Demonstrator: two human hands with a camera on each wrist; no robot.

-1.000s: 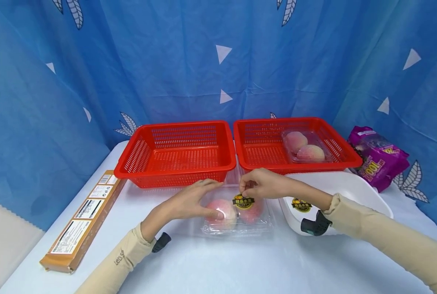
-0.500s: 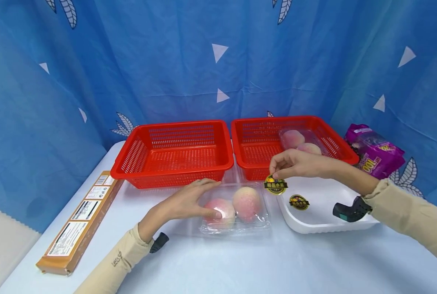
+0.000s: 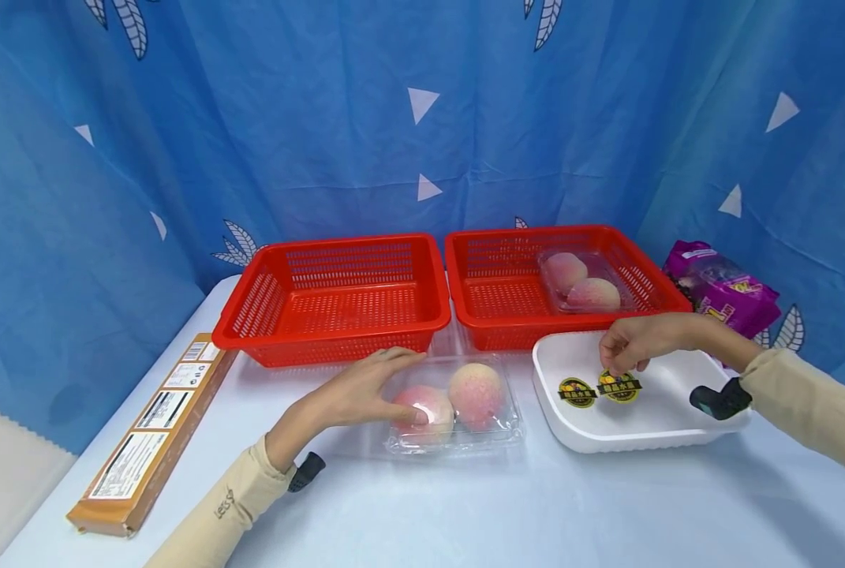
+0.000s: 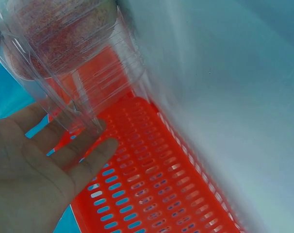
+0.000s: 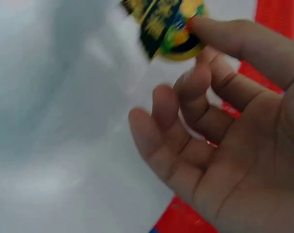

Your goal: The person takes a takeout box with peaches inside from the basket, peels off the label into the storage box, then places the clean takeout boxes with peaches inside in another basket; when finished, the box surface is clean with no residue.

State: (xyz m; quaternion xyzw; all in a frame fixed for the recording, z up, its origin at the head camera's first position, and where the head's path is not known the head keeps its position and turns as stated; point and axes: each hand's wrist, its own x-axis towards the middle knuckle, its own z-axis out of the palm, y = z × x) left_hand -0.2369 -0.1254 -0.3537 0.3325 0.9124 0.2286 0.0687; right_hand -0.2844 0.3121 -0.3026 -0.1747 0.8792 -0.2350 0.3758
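Observation:
A clear plastic clamshell box holding two pink peaches lies on the table. My left hand rests on its left part, thumb on the lid over one peach. In the left wrist view its fingers are nearly straight and touch the clear plastic. My right hand pinches a black-and-gold fruit sticker between thumb and forefinger, over the white plastic tub. Beside it another such sticker lies in the tub. The right wrist view shows the pinched sticker blurred at the fingertips.
Two red plastic baskets stand behind; the right basket holds another clamshell box with two peaches. A purple bag sits at the far right. A long brown carton lies along the left edge.
My right hand has carried the sticker rightward from above the clamshell box into the white tub. My left hand has stayed on the box.

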